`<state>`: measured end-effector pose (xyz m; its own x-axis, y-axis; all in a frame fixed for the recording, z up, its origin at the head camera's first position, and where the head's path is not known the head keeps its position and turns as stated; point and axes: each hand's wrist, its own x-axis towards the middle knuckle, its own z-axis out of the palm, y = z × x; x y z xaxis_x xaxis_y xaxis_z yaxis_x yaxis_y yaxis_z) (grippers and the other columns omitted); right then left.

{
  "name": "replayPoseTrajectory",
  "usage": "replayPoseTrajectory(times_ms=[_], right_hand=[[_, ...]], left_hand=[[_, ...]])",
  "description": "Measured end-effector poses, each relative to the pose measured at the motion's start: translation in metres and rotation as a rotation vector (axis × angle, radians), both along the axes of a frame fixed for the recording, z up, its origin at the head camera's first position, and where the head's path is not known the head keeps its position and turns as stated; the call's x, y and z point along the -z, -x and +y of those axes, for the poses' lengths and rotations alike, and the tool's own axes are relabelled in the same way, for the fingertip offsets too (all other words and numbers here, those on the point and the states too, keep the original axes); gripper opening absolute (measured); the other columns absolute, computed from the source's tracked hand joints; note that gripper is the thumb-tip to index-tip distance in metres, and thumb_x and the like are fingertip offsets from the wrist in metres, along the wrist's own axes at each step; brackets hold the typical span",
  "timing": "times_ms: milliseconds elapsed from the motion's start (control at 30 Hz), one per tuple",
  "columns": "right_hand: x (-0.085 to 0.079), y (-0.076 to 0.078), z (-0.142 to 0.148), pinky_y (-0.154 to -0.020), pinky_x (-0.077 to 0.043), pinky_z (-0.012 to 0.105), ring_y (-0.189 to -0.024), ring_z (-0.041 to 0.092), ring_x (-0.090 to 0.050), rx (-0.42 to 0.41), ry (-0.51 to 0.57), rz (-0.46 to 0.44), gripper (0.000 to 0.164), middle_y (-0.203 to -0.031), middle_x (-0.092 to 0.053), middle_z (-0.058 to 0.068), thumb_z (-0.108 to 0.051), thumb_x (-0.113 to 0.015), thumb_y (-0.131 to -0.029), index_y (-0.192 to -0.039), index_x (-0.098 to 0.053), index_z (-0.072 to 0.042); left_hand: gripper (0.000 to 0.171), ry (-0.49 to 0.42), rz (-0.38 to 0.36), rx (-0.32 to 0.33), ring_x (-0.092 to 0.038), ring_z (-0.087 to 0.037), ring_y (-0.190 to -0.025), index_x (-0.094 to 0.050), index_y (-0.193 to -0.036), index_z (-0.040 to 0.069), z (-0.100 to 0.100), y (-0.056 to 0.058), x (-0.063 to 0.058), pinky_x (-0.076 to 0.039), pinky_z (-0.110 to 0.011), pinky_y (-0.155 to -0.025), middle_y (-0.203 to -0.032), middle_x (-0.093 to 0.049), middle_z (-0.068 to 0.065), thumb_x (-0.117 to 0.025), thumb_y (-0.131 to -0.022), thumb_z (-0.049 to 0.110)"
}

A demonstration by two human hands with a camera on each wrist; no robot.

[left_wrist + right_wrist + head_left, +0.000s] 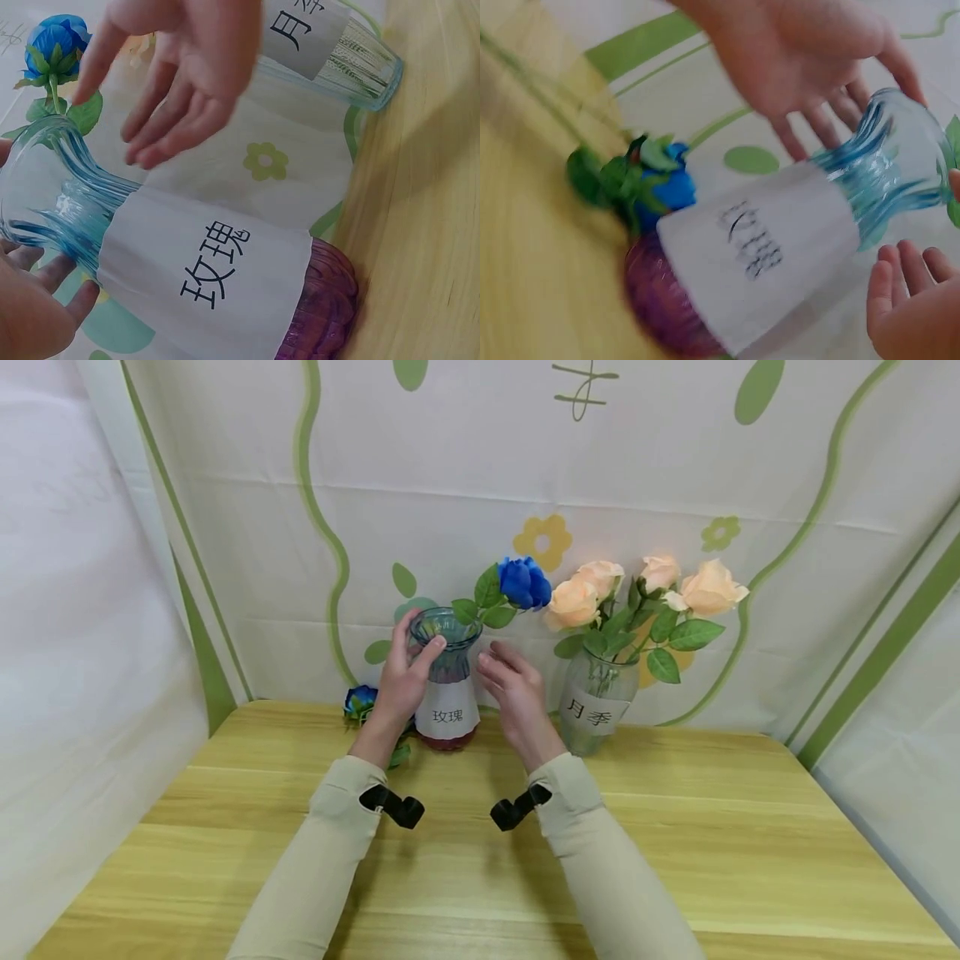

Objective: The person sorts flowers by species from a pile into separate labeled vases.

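My left hand (pixel 403 685) holds the flared neck of a glass vase (pixel 454 667), blue at the top and purple-red at the base. Its thumb lies at the rim and the other fingers reach round the far side. A white paper label (pixel 214 270) with Chinese characters wraps the vase's body. One blue rose (pixel 524 583) stands in the vase, leaning right over the rim. To the vase's right, my right hand (pixel 521 692) hovers with loosely bent fingers and nothing in them. Another blue rose (pixel 667 187) lies on the table beside the vase's base, partly hidden by my left arm in the head view.
A clear glass vase (pixel 581 681) with its own label stands on the right, holding several peach roses (pixel 712 588). Both vases stand near the back edge of the wooden table (pixel 465 868). A patterned white cloth (pixel 442 535) hangs right behind them.
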<state>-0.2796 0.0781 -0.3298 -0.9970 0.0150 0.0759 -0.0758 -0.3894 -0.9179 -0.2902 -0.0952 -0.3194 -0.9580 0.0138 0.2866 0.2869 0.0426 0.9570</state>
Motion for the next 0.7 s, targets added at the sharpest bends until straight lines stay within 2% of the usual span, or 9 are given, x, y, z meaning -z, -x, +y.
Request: replayPoseTrajectory(times_ms=[167,300,500,700], right_hand=[[0.025,-0.011,0.006,-0.129,-0.036,0.05,-0.151,0.033,-0.049,-0.06,-0.235,0.012,0.071,-0.165,-0.049,0.014,-0.017,-0.073,-0.1,-0.162,-0.042,-0.006],[0.042,-0.02,0.006,-0.129,-0.035,0.051,-0.157,0.035,-0.04,-0.098,-0.363,0.006,0.076,-0.171,-0.041,0.008,-0.019,-0.076,-0.099,-0.165,-0.039,-0.01],[0.052,-0.032,0.003,-0.129,-0.034,0.055,-0.163,0.032,-0.029,-0.168,-0.424,-0.007,0.083,-0.175,-0.031,0.003,-0.021,-0.077,-0.098,-0.168,-0.032,-0.016],[0.055,-0.034,0.0,-0.129,-0.033,0.055,-0.164,0.03,-0.026,-0.192,-0.46,0.008,0.082,-0.176,-0.029,0.002,-0.021,-0.075,-0.099,-0.168,-0.03,-0.016]], left_hand=[[0.073,-0.004,0.003,-0.001,-0.032,-0.039,-0.156,-0.018,-0.17,0.028,0.0,-0.001,0.001,-0.034,-0.062,-0.126,-0.178,-0.02,-0.001,-0.056,-0.109,0.039],[0.074,-0.01,0.006,0.002,-0.031,-0.038,-0.157,-0.019,-0.17,0.027,0.001,-0.001,0.001,-0.034,-0.062,-0.126,-0.178,-0.019,-0.001,-0.057,-0.108,0.04],[0.074,-0.009,0.001,0.006,-0.03,-0.039,-0.159,-0.018,-0.17,0.027,0.002,-0.002,0.0,-0.032,-0.061,-0.127,-0.179,-0.019,-0.002,-0.057,-0.108,0.04],[0.073,-0.015,-0.008,0.006,-0.028,-0.039,-0.161,-0.018,-0.17,0.028,0.002,-0.005,-0.002,-0.03,-0.062,-0.129,-0.18,-0.015,-0.001,-0.056,-0.109,0.039]])
